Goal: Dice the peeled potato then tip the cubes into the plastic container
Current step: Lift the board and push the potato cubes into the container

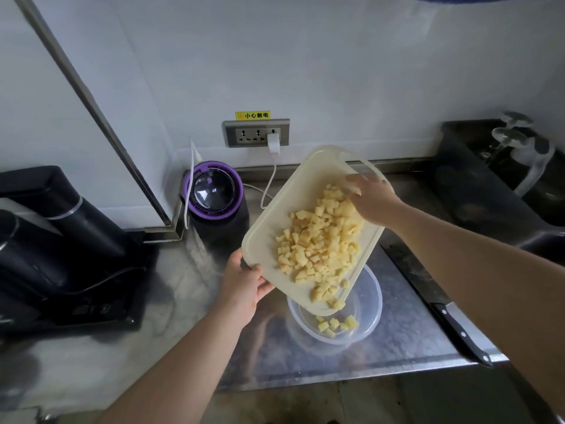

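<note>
Fig.: board (275, 240) tilted over container (368, 313) on desk (412, 341) so cubes (321, 243) slide off its low edge; few inside, most on board. Left hand (244, 286) fingers clamp the near corner to hold tilt; right hand (373, 200) fingers, loosely straight, rest on the pile, prob. to sweep it down.
</note>
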`<state>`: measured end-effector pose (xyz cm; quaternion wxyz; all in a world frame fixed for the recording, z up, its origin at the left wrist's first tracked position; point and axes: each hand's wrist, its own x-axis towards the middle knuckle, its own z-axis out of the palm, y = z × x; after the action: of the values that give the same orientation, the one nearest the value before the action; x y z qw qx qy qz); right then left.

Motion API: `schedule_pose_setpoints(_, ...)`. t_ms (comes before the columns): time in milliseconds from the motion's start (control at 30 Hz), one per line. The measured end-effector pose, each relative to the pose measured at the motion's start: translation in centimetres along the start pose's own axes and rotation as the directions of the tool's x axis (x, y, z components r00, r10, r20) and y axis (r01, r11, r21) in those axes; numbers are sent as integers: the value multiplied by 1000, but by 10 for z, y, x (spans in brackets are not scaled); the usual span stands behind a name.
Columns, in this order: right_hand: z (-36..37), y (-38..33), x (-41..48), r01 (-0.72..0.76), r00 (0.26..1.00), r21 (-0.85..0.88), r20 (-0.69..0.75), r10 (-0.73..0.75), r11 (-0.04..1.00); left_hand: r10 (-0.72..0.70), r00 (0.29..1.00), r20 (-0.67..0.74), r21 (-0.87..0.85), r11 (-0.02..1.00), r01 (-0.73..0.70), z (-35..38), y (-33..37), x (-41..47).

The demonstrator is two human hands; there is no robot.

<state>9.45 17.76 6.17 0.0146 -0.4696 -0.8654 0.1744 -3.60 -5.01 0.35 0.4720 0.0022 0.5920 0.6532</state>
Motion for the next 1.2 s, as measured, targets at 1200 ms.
schedule_pose_setpoints(1200,72,5,-130,-245,944,323,294,149,914,-20,996,-85,-42,999,16,-4,-3,3)
